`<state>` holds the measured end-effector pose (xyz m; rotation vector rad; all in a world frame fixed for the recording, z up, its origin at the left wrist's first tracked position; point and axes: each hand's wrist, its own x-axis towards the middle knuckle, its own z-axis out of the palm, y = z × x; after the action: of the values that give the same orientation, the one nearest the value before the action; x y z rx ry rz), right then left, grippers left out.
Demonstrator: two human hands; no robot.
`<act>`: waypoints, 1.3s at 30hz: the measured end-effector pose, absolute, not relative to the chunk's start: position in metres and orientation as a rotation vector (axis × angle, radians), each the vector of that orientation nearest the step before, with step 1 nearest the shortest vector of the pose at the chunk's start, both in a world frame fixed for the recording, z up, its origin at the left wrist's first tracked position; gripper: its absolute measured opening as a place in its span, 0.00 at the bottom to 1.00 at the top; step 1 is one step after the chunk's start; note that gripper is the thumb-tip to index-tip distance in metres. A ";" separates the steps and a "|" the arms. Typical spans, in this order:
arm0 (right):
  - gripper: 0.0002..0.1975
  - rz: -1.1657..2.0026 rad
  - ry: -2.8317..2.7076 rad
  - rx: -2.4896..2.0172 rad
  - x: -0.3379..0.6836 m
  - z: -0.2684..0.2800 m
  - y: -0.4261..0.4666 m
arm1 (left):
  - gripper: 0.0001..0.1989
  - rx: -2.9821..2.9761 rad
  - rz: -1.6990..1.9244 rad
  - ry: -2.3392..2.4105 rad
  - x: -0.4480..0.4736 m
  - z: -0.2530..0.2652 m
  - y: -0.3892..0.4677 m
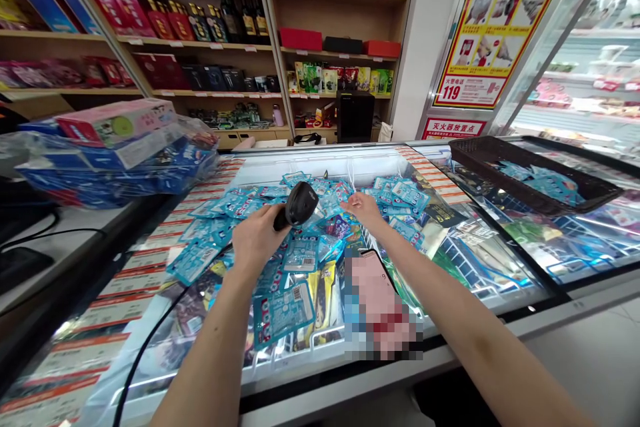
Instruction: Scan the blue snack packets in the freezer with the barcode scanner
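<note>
Wooden shelves (pixel 340 16) of boxes (pixel 301 39) and bottles (pixel 229 17) stood beyond the far edge of the glass-topped freezer (pixel 563 309). To their right rose a pale pillar (pixel 425 27), then a red-bordered poster (pixel 487 33) and, toward the far right corner, a lit display case (pixel 590 34).

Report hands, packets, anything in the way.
Left hand: gripping scanner. Right hand: fingertips among packets, hold unclear. Packets: strewn loose, many overlapping. Possibly in the way: phone, scanner cord.
</note>
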<state>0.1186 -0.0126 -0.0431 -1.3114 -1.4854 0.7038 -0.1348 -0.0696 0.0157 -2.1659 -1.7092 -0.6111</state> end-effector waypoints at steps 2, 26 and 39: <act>0.16 0.816 -1.365 -1.239 0.127 -0.040 -0.021 | 0.19 -2.186 -0.608 -1.694 -0.133 0.016 -0.070; 0.17 0.869 -1.170 -0.995 0.163 -0.048 -0.045 | 0.21 -2.475 -0.418 -1.357 -0.115 0.008 -0.068; 0.16 0.911 -1.147 -0.981 0.166 -0.049 -0.044 | 0.20 -2.477 -0.403 -1.379 -0.111 0.009 -0.070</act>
<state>0.1657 -0.0442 -0.0489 -0.9806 -1.1465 0.9114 -0.1113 -0.0702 0.0088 -2.4772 -1.3790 -0.4026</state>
